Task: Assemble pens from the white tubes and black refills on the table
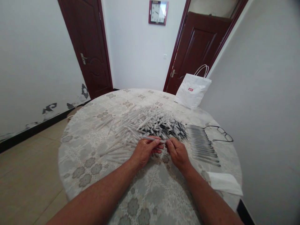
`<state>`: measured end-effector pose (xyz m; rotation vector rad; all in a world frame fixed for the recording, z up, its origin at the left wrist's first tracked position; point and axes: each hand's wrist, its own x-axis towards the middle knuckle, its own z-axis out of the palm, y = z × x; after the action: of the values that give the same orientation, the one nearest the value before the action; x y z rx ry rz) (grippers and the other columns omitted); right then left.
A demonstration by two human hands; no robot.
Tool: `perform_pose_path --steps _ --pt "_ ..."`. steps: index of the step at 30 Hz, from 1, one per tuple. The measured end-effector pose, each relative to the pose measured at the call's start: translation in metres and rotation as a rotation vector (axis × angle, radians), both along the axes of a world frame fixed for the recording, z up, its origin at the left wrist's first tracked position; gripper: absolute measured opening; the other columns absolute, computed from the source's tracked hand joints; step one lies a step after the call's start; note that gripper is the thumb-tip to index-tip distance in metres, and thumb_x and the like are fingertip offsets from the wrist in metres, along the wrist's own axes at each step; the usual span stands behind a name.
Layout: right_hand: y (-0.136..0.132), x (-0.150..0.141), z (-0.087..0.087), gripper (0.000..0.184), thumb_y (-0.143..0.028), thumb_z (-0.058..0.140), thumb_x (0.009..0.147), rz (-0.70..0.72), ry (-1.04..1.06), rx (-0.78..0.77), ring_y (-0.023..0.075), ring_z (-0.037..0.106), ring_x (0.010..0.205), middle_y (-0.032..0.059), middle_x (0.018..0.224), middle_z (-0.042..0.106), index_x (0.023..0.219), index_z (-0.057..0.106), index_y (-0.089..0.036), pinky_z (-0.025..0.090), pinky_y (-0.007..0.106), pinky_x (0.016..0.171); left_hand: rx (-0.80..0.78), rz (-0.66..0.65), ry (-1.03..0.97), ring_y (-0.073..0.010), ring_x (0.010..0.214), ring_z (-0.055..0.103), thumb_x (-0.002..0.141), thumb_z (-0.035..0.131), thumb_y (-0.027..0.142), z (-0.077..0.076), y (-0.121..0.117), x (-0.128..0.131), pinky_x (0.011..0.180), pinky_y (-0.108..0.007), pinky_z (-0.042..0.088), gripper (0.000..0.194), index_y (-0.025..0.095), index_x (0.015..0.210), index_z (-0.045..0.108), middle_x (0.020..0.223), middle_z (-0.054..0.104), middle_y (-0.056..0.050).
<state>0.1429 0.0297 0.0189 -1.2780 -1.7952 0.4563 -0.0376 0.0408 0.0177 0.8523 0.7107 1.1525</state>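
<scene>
My left hand (145, 150) is closed around a slim whitish pen (146, 137), which lies nearly level across its fingers. At the pen's right end my right hand (177, 153) pinches with thumb and forefinger; a small part there is mostly hidden by the fingertips. Just beyond both hands spreads a heap of long white pen barrels (126, 128), short white pen caps (150, 116) and thin black pieces (167, 128). To the right of my right hand, several grey-looking pens (202, 145) lie side by side in a neat row.
A patterned cloth covers the round table (133, 206). Eyeglasses (222, 132) rest beyond the pen row, and a folded white tissue (223, 182) lies near the right edge. At the back right stands a white paper bag (193, 90). Walls and two brown doors surround the table.
</scene>
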Motion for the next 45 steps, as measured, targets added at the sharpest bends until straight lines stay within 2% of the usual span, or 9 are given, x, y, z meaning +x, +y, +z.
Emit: perform_pose_path --steps 3,8,12,18,24,28,34,41,45 --pt "-0.001 -0.0002 -0.001 0.042 -0.044 0.039 0.103 0.002 0.03 -0.024 0.0152 0.055 0.063 0.0005 0.066 0.059 0.073 0.056 -0.021 0.04 0.025 0.059 0.007 -0.002 0.015 -0.0219 0.076 0.073 0.076 0.082 0.036 -0.0011 0.0004 0.0006 0.066 -0.033 0.06 0.032 0.013 0.096 0.073 0.09 0.076 -0.014" --pt "-0.0049 0.001 0.0021 0.024 -0.04 0.048 0.099 0.044 0.099 0.006 0.0161 0.058 0.07 0.0009 0.081 0.063 0.109 0.058 -0.021 0.044 0.027 0.066 0.018 0.001 0.024 -0.0213 0.075 0.072 0.077 0.081 0.036 0.0002 0.0004 0.0 0.066 -0.032 0.059 0.031 0.013 0.096 0.073 0.089 0.076 -0.014" --pt "-0.0045 -0.0006 0.005 0.02 -0.036 0.046 0.099 0.043 0.012 0.055 0.0157 0.055 0.071 0.0005 0.079 0.059 0.094 0.058 -0.021 0.042 0.027 0.068 0.012 0.001 0.022 -0.0211 0.077 0.072 0.076 0.082 0.036 0.0006 0.0004 -0.0011 0.069 -0.033 0.06 0.033 0.013 0.097 0.073 0.089 0.075 -0.013" --pt "0.0004 -0.0011 -0.0021 0.041 -0.038 0.036 0.105 0.061 0.013 0.01 0.0144 0.053 0.065 -0.0003 0.066 0.055 0.071 0.053 -0.021 0.038 0.027 0.064 0.005 -0.028 0.037 -0.0215 0.076 0.072 0.076 0.082 0.037 0.0005 0.0001 -0.0005 0.067 -0.033 0.06 0.034 0.012 0.097 0.073 0.088 0.076 -0.013" --pt "-0.004 -0.0013 0.0001 0.018 -0.034 0.05 0.098 0.09 0.107 0.057 0.0156 0.057 0.072 0.0017 0.085 0.061 0.107 0.057 -0.02 0.043 0.027 0.067 0.005 -0.014 0.023 -0.0209 0.077 0.072 0.075 0.082 0.037 -0.0005 0.0011 -0.0011 0.068 -0.033 0.06 0.034 0.013 0.098 0.074 0.09 0.076 -0.012" --pt "-0.0041 -0.0027 0.003 0.013 -0.031 0.05 0.097 0.073 0.048 0.083 0.0151 0.054 0.07 0.0003 0.08 0.058 0.097 0.057 -0.02 0.04 0.027 0.066 0.003 -0.008 0.014 -0.0205 0.077 0.072 0.076 0.082 0.037 -0.0026 0.0018 -0.0019 0.068 -0.032 0.059 0.034 0.013 0.098 0.073 0.091 0.076 -0.012" --pt "0.0003 -0.0011 -0.0014 0.039 -0.036 0.038 0.104 0.088 0.011 0.03 0.0136 0.053 0.062 -0.001 0.065 0.055 0.072 0.053 -0.02 0.037 0.027 0.062 0.017 -0.039 0.019 -0.0204 0.077 0.072 0.079 0.08 0.035 -0.0042 0.0011 -0.0006 0.067 -0.032 0.059 0.03 0.013 0.098 0.072 0.09 0.076 -0.012" --pt "-0.0047 -0.0009 0.0009 0.017 -0.032 0.053 0.096 0.087 0.093 0.066 0.0154 0.057 0.071 0.0012 0.085 0.062 0.108 0.057 -0.02 0.043 0.027 0.068 0.006 0.0 0.015 -0.0201 0.077 0.072 0.077 0.081 0.035 -0.0006 0.0011 -0.0015 0.067 -0.032 0.06 0.032 0.013 0.099 0.073 0.088 0.076 -0.011" --pt "-0.0039 -0.0025 0.0031 0.017 -0.031 0.047 0.1 0.082 0.022 0.078 0.0155 0.054 0.07 0.0003 0.078 0.058 0.093 0.058 -0.021 0.039 0.027 0.066 0.011 -0.003 0.026 -0.0206 0.078 0.072 0.078 0.08 0.036 -0.0015 0.0016 -0.0015 0.068 -0.032 0.06 0.032 0.013 0.098 0.073 0.09 0.076 -0.011"
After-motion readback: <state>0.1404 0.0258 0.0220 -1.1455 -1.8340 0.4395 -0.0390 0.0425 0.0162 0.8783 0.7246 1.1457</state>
